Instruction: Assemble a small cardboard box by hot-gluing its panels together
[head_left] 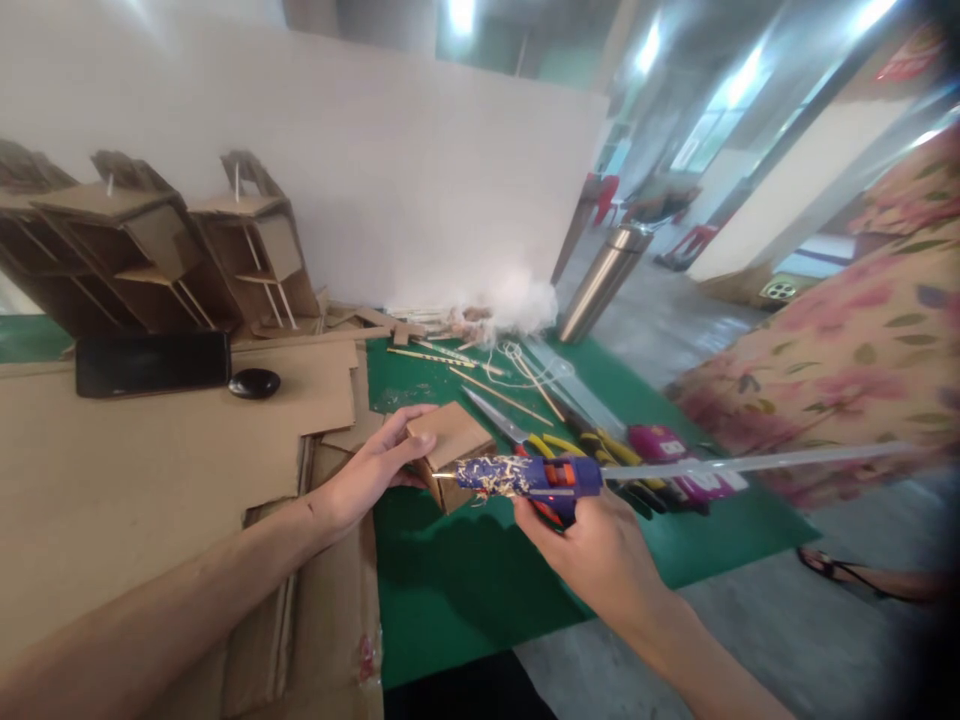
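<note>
Well, pale-flecked blue glue gun (517, 476) close to a brown cardboard box (454, 432).

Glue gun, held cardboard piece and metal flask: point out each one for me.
Glue gun (529, 475): head view, on its blue body.
Cardboard piece (454, 430): head view, on its upper face.
Metal flask (606, 284): head view, mid-side.

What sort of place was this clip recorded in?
Probably an indoor craft or model-making workspace: the right hand holds a glue gun, cardboard models stand before a white panel, and cardboard sheets cover part of the green tabletop.
</note>
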